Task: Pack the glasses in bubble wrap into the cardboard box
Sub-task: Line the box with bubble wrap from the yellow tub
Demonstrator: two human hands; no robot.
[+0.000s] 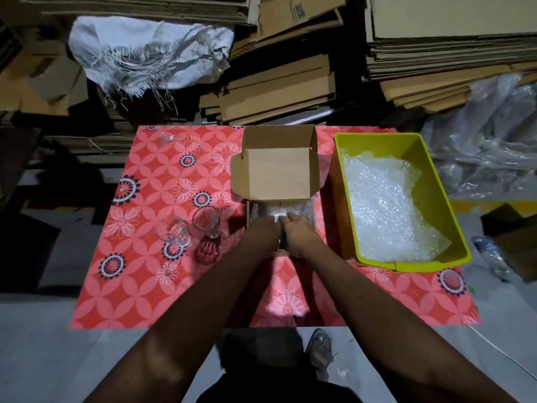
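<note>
Left hand (266, 232) and right hand (299, 232) side by side inside cardboard box (279, 170), on bubble-wrapped bundle (286, 212); grip not discernible. Box lid upright behind. Two bare glasses (190, 228) just left, near box edge. Yellow bin (436, 193) with bubble wrap (386, 210) close right. Open tablecloth (139, 286) toward near-left corner.

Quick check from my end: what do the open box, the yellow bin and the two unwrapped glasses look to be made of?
Box: plain brown cardboard, matte, with folded flaps and creases.
Yellow bin: likely moulded plastic, smooth with a slight sheen and a rolled rim; it holds bubble wrap.
Two glasses: clear glass by the look, since the tablecloth pattern shows through; clear plastic cannot be ruled out.
</note>
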